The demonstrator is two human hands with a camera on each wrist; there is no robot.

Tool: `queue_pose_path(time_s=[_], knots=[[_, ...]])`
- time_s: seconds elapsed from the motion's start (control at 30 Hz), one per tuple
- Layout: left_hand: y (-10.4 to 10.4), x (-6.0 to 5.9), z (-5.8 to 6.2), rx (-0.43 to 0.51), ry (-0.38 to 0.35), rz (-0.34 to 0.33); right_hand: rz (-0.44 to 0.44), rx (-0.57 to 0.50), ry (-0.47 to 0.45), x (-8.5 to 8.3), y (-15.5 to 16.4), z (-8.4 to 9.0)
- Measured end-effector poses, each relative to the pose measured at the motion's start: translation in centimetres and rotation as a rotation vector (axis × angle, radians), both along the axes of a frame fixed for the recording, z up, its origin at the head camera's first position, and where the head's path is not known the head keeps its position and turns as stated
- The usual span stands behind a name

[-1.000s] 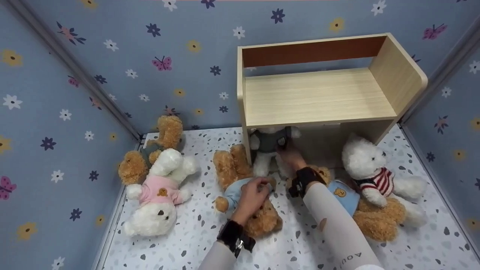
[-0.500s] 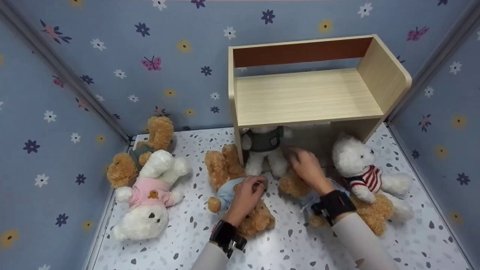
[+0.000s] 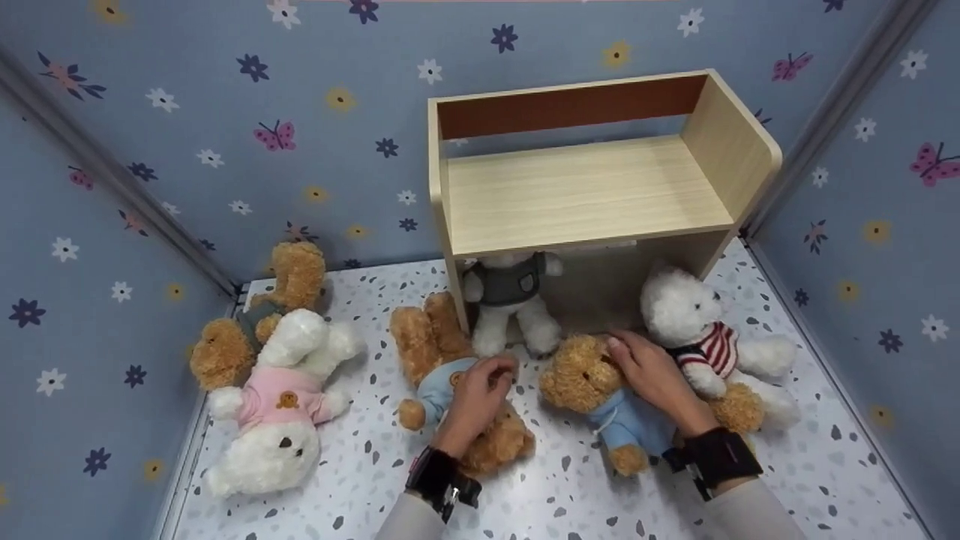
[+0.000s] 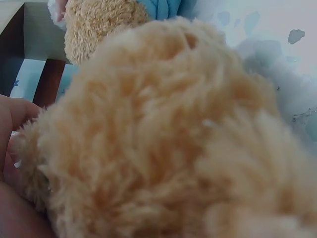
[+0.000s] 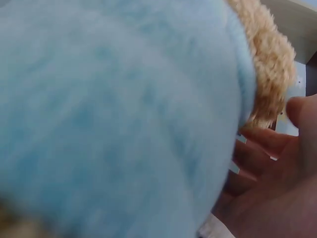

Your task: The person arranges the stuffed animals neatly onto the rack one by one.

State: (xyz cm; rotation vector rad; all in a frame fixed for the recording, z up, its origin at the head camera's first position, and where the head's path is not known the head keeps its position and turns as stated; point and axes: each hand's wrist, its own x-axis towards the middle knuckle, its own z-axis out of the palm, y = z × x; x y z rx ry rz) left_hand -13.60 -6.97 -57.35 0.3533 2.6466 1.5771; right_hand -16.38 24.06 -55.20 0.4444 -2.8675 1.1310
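On the white speckled counter, in front of the pale wooden shelf: your left hand has fingers curled round the arm of the light-blue-shirted brown plush bear; your right hand, fingers extended, rests along the blue-hoodied brown plush bear.

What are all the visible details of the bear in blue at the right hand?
The bear looks like curly brown plush, in a light blue hoodie with a pale drawstring. It lies before the wooden shelf, head toward the person's left, one paw toward the person. The right hand touches it along its shelf side; its legs are partly hidden. Whether the hand partly lifts it is unclear.
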Motion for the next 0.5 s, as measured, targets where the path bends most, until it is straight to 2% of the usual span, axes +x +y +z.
queue_pose_path(time_s=[0.17,0.27,0.5], knots=[[-0.1,0.1,0.1,0.001,0.027,-0.001,0.014,0.001,-0.083,0.9,1.5,-0.3],[-0.3,0.3,0.1,0.003,0.026,-0.005,0.016,0.039,-0.116,1.2,2.4,-0.4],[-0.4,0.6,-0.2,0.054,-0.022,-0.013,0.064,0.127,-0.11,2.0,4.2,-0.4]])
